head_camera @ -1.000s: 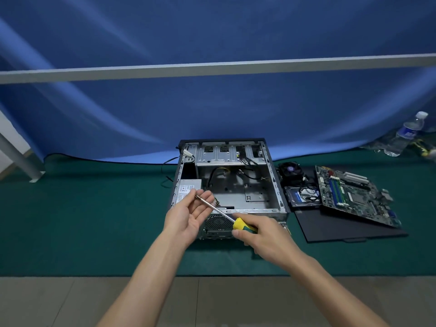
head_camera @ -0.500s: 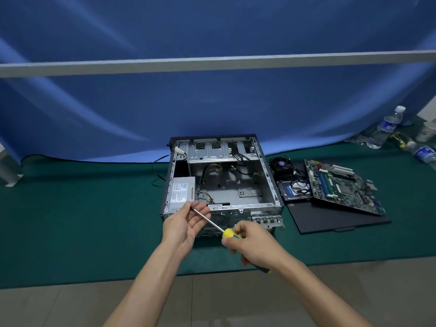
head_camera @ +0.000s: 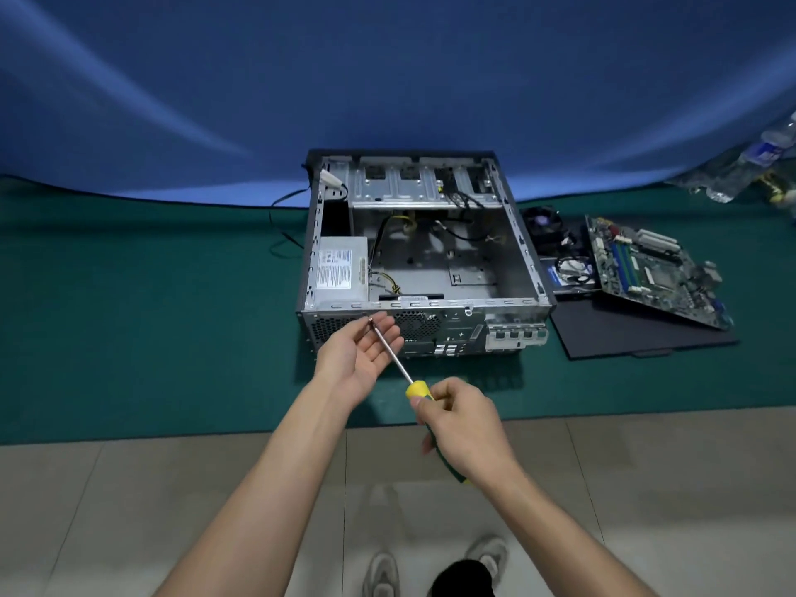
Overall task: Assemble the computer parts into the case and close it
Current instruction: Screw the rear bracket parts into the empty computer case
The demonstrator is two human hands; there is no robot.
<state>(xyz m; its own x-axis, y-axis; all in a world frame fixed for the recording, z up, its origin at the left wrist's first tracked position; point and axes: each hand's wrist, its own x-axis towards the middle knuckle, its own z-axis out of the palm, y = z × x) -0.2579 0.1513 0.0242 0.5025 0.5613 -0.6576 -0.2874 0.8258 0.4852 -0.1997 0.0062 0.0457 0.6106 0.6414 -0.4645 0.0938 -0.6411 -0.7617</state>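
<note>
At the centre of the frame, on the green mat [head_camera: 129,338], the computer case [head_camera: 424,252] lies on its side with its side open and its main bay bare. Only the power supply [head_camera: 340,269] sits inside, at the case's left, with loose cables trailing across the floor of the bay. To the right of the case, the motherboard [head_camera: 654,269] rests tilted over a drive [head_camera: 570,275], beside the cooler fan [head_camera: 543,221] and on the dark side panel [head_camera: 637,333]. None of these is mounted, so I judge the assembly barely begun: board, drive, fan and panel all remain.

Lower centre, the right hand [head_camera: 463,424] curls round the yellow-green handle of a screwdriver [head_camera: 398,364]. The left hand [head_camera: 359,353] lies palm up with fingers loosely spread, and the shaft rests across its fingers.
</note>
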